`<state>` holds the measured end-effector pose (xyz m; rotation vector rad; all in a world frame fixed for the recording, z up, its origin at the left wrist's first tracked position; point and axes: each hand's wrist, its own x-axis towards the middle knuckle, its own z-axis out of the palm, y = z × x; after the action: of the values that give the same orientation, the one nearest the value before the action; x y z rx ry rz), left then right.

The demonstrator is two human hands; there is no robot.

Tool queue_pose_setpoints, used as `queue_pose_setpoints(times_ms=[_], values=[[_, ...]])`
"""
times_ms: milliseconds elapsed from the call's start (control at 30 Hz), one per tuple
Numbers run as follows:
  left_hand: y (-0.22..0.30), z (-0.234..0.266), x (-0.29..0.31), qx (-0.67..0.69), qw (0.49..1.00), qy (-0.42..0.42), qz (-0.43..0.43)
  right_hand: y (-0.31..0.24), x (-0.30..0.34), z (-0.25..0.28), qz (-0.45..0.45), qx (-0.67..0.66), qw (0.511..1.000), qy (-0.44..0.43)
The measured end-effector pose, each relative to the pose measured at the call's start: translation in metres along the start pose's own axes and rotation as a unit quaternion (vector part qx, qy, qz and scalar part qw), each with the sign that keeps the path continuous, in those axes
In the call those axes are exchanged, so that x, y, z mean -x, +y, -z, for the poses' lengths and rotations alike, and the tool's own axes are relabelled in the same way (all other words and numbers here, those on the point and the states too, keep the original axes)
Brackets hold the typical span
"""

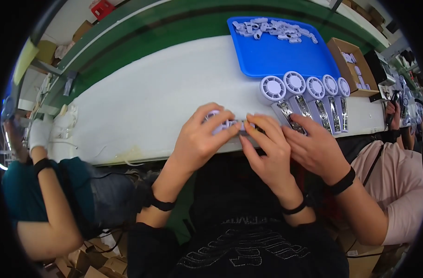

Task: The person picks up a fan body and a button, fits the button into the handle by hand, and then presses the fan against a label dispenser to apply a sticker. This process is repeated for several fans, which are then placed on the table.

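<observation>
A lavender handheld fan (246, 125) lies across both my hands over the front edge of the white table. My left hand (201, 134) is closed round its round head end, fingers curled over the top. With thumb and fingers, my right hand (270, 146) pinches the handle end, where small inner parts show between the fingers. My fingers hide much of the fan. Just right of my right hand, several handheld fans (316, 88) lie in a row, their handles uncovered to show the inside parts. A co-worker's hand (315, 146) touches the nearest handles.
A blue tray (281, 62) with many small lavender pieces (271, 30) sits at the back right. Beside it stands a cardboard box (355, 69) with more pieces. Co-workers sit close on both sides; a gloved hand (40, 134) rests near the table's left end.
</observation>
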<state>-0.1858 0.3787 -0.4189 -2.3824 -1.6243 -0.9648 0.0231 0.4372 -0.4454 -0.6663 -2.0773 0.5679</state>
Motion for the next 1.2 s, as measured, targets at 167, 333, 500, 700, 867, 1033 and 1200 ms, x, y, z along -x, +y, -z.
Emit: queue_pose_setpoints(times_ms=[167, 333, 500, 700, 867, 1033, 1200], values=[[0.038, 0.079, 0.045, -0.073, 0.984, -0.038, -0.155, -0.064, 0.023, 0.025, -0.089, -0.082, 0.988, -0.096], [0.091, 0.067, 0.068, 0.248, 0.927, 0.243, 0.145, -0.088, 0.021, 0.029, -0.208, -0.250, 0.907, -0.269], [0.092, 0.024, 0.096, 0.603, 0.734, 0.081, 0.303, -0.108, 0.037, 0.013, -0.210, -0.298, 0.908, -0.207], [0.078, 0.021, 0.107, 0.667, 0.693, 0.106, 0.252, -0.112, 0.028, 0.018, -0.190, -0.284, 0.899, -0.275], [0.078, 0.011, 0.104, 0.715, 0.666, 0.146, 0.154, -0.109, 0.025, 0.011, -0.116, -0.290, 0.924, -0.222], [0.067, -0.001, 0.095, 0.787, 0.590, 0.151, 0.093, -0.109, 0.034, -0.006, -0.083, -0.252, 0.954, -0.138], [0.042, 0.026, 0.074, 0.670, 0.590, 0.163, 0.420, -0.093, 0.002, -0.011, -0.187, -0.163, 0.937, -0.245]])
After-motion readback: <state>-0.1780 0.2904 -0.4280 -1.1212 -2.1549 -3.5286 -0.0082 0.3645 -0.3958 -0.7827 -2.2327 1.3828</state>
